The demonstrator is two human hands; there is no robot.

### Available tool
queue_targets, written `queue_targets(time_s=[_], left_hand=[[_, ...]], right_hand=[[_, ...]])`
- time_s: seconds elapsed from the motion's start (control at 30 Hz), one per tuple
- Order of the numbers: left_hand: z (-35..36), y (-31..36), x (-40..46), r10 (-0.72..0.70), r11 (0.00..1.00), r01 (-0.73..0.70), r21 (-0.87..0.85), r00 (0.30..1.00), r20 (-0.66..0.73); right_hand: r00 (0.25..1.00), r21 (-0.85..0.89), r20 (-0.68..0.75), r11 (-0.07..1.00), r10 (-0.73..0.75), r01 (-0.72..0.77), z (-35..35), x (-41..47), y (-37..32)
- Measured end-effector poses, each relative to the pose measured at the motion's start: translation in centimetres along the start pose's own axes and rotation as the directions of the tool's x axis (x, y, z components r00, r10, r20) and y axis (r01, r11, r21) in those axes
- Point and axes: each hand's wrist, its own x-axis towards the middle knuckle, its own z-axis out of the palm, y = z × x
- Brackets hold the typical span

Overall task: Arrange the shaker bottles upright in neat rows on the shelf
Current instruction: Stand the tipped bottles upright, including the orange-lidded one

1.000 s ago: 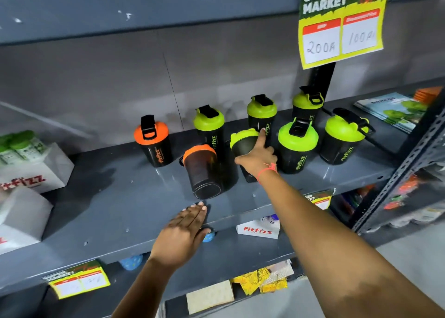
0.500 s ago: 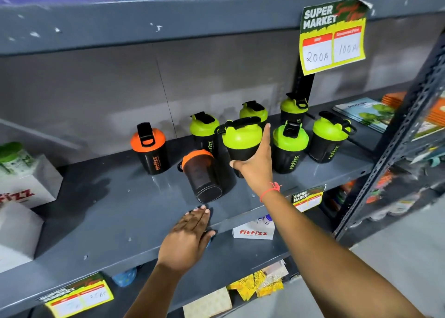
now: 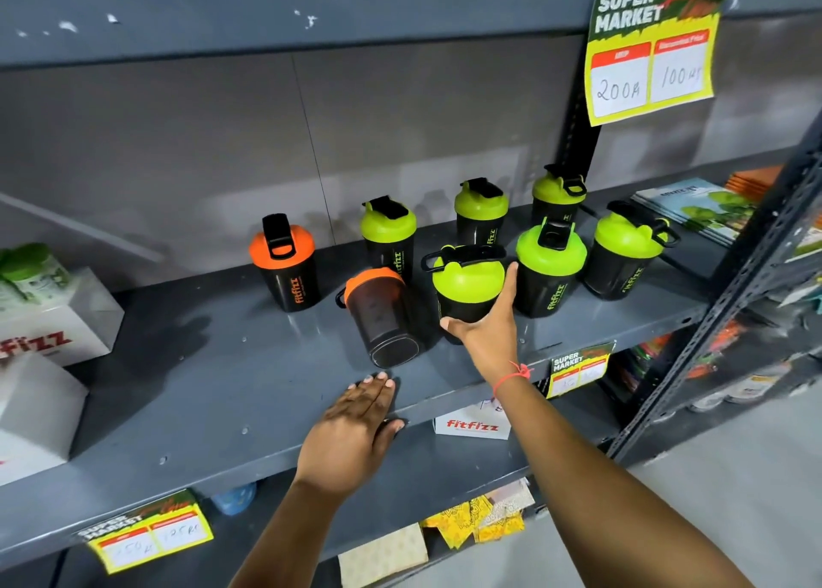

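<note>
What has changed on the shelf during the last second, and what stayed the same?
The right hand tipped the green-lidded bottle from lying toward the back to upright and holds it in the front row. The left hand stayed flat on the shelf edge. The orange-lidded bottle still lies tipped over; the other bottles did not move.

Grey metal shelf [image 3: 222,391], six black shaker bottles upright, five green-lidded [image 3: 388,240] and one orange-lidded [image 3: 287,265], a seventh orange-lidded bottle [image 3: 382,318] lying on its side, base toward the shelf's front edge
</note>
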Motion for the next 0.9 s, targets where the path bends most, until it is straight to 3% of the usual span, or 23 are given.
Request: queue_targets(time_s=[0.13, 0.23, 0.33, 0.37, 0.43, 0.53, 0.73, 0.9], left_hand=[[-0.3, 0.2, 0.0, -0.016, 1.0, 0.016, 0.001, 1.0, 0.022], [-0.7, 0.5, -0.1, -0.045, 0.999, 0.045, 0.007, 0.998, 0.041], [-0.9, 0.7, -0.2, -0.058, 0.998, 0.057, 0.014, 0.997, 0.046], [-0.9, 0.7, -0.2, -0.055, 0.998, 0.054, 0.018, 0.998, 0.04], [-1.0, 0.8, -0.2, -0.053, 0.998, 0.052, 0.029, 0.998, 0.025], [-0.9, 0.9, -0.2, -0.048, 0.998, 0.047, 0.049, 0.999, 0.021], [-0.5, 0.9, -0.3, -0.068, 0.998, 0.068, -0.007, 0.997, 0.021], [-0.6, 1.2, -0.3, -0.08, 0.992, 0.077, -0.095, 0.996, -0.025]], right_hand=[[0.999, -0.089, 0.031, 0.996, -0.022, 0.025, -0.8, -1.4, -0.6], [0.961, -0.24, -0.076, 0.94, -0.267, 0.243, -1.3, -3.2, -2.8], [0.855, -0.469, -0.062, 0.771, -0.514, 0.43, -1.6, -2.7, -6.9], [0.863, -0.566, 0.021, 0.705, -0.505, 0.427, -1.7, -1.9, -8.3], [0.922, -0.741, 0.206, 0.562, -0.329, 0.366, -1.8, -0.1, -10.7], [0.945, -0.853, 0.32, 0.414, -0.066, 0.318, -1.6, 1.3, -12.6], [0.946, -0.814, 0.323, 0.51, 0.003, 0.277, -0.6, 2.4, -13.0], [0.935, -0.802, 0.355, 0.518, 0.015, 0.296, -1.0, 3.5, -12.4]])
